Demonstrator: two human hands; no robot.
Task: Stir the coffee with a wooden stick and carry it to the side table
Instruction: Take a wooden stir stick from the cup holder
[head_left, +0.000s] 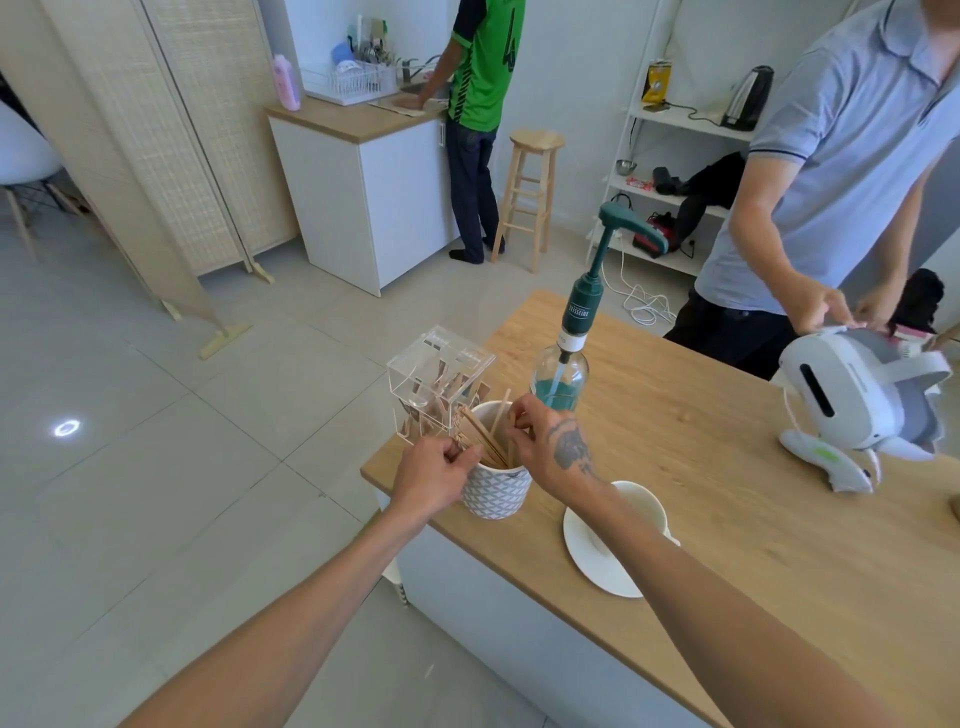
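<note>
A patterned grey-and-white holder cup (496, 496) full of several wooden sticks (485, 434) stands near the left corner of the wooden counter (727, 467). My left hand (434, 475) grips the holder's rim and pinches some sticks there. Above the holder's right side, the fingers of my right hand (553, 444) are closed on one wooden stick. A white coffee cup (641, 509) sits on a white saucer (597, 561) just right of the holder, partly hidden by my right forearm; its contents are hidden from view.
A clear acrylic sachet box (439, 379) and a pump bottle with teal syrup (563, 364) stand behind the holder. A person in a blue shirt handles a white headset (857, 395) at the counter's right. Another person stands at the far sink beside a wooden stool (530, 192).
</note>
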